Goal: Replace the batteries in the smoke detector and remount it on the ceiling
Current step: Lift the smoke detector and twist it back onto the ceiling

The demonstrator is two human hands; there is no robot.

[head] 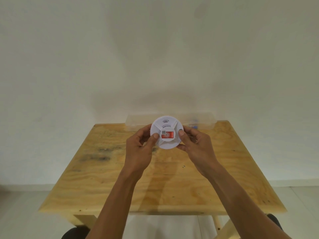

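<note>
A round white smoke detector (167, 125) with a red label at its middle is held up above the wooden table (107, 178), its face turned toward me. My left hand (139, 150) grips its left rim, thumb on the face beside the label. My right hand (195, 144) grips the right rim, thumb resting near a small round button. Both hands hold it clear of the tabletop. No batteries are visible.
A clear plastic box (198, 120) with small bluish items inside lies along the table's far edge against the white wall, just behind the detector. The tabletop has dark stains at the left. Pale floor surrounds the table.
</note>
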